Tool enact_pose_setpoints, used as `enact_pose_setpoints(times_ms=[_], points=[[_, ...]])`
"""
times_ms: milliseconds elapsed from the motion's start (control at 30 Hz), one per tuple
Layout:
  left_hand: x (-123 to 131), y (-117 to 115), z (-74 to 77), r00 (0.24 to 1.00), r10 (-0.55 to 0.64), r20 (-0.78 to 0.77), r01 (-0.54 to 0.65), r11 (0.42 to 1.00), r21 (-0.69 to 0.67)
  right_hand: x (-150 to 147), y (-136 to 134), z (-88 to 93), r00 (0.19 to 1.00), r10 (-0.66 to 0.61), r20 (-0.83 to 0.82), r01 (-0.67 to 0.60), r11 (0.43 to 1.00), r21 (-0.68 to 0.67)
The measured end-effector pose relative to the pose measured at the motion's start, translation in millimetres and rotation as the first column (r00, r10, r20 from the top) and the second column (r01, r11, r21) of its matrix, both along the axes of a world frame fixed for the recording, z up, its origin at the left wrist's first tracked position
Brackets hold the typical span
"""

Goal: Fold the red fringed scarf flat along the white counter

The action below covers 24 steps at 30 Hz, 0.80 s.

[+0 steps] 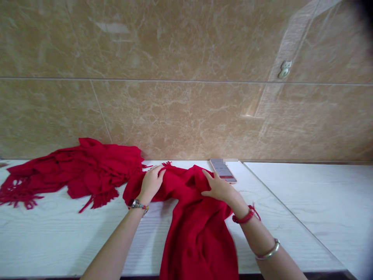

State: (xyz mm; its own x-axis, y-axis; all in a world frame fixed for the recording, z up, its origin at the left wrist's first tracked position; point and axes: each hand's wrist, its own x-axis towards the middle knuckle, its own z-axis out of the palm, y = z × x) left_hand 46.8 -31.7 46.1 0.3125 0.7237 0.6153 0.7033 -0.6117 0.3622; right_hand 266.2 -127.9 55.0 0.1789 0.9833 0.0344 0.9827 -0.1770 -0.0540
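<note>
A red fringed scarf point(195, 229) lies over the white table point(58, 233) in front of me and hangs off the near edge. My left hand point(151, 182) rests on its upper left part, fingers curled onto the fabric. My right hand point(218, 187) lies on the upper right part of the same scarf, fingers stretched and pressing the cloth. A beaded bracelet is on my left wrist, a red cord and a metal bangle on my right arm.
A second red fringed scarf point(78, 171) lies crumpled at the left of the table. A phone point(223, 170) lies by the wall just beyond my right hand. A marble-tiled wall point(186, 77) rises behind. Another white table point(320, 202) adjoins on the right.
</note>
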Motion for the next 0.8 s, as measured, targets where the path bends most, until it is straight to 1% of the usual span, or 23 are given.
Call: enact_pose_setpoints(times_ms=[67,200,233,267,300,333,367,400,433,467,500,533,567,600,633,667,700,733,767,800], points=[[-2,1,0.7,0.999,0.040,-0.005,-0.040,0.999,-0.002,2,4,-3.3,0.998,0.065,-0.023,-0.065,0.998,-0.007],[-8,3,2.7,0.993,0.115,0.018,-0.115,0.993,0.016,10,18,-8.7,0.998,0.052,-0.039,-0.049,0.995,0.083],[-10,4,3.3,0.990,0.139,0.037,-0.140,0.990,0.025,15,21,-6.1,0.998,0.049,-0.045,-0.043,0.992,0.118],[-12,5,4.1,0.985,0.163,0.061,-0.166,0.986,0.035,21,24,-0.5,0.997,0.050,-0.059,-0.038,0.981,0.189],[-13,6,5.2,0.979,0.185,0.087,-0.189,0.981,0.047,28,26,8.2,0.995,0.061,-0.079,-0.034,0.952,0.305],[-15,6,6.6,0.973,0.200,0.111,-0.208,0.976,0.061,35,27,20.2,0.991,0.088,-0.100,-0.033,0.890,0.455],[-16,6,8.5,0.969,0.212,0.131,-0.223,0.972,0.078,42,28,34.8,0.984,0.134,-0.116,-0.033,0.781,0.624],[-17,5,11.0,0.963,0.223,0.149,-0.239,0.966,0.101,48,29,51.1,0.974,0.198,-0.109,-0.043,0.638,0.769],[-19,4,13.8,0.957,0.236,0.171,-0.259,0.957,0.130,51,30,67.5,0.962,0.260,-0.078,-0.063,0.495,0.867],[-22,3,17.0,0.946,0.252,0.203,-0.286,0.945,0.160,52,31,82.5,0.949,0.311,-0.041,-0.087,0.386,0.918],[-25,3,20.2,0.930,0.273,0.246,-0.322,0.928,0.188,50,32,94.3,0.934,0.356,-0.011,-0.110,0.317,0.942],[-30,3,23.2,0.907,0.301,0.295,-0.367,0.907,0.205,45,33,101.6,0.915,0.403,0.003,-0.132,0.293,0.947],[-35,4,25.6,0.880,0.329,0.342,-0.413,0.886,0.211,38,35,103.3,0.884,0.468,0.005,-0.178,0.326,0.929],[-40,5,27.4,0.854,0.352,0.383,-0.451,0.868,0.209,30,36,99.4,0.836,0.549,-0.004,-0.255,0.395,0.882],[-45,8,28.2,0.834,0.368,0.411,-0.477,0.856,0.202,22,37,90.4,0.771,0.637,-0.032,-0.364,0.481,0.797],[-49,10,28.2,0.825,0.372,0.425,-0.485,0.852,0.197,15,38,77.7,0.675,0.734,-0.077,-0.532,0.556,0.639],[-51,12,27.3,0.830,0.361,0.424,-0.474,0.858,0.198,10,38,62.8,0.621,0.777,-0.103,-0.628,0.572,0.528],[-51,14,25.9,0.849,0.337,0.406,-0.444,0.873,0.203,7,38,47.6,0.593,0.796,-0.123,-0.677,0.576,0.458],[-48,14,24.1,0.877,0.303,0.373,-0.398,0.893,0.209,6,38,33.7,0.581,0.801,-0.142,-0.702,0.582,0.411],[-44,13,22.4,0.909,0.261,0.326,-0.339,0.916,0.213,9,38,22.0,0.598,0.786,-0.155,-0.686,0.603,0.409]])
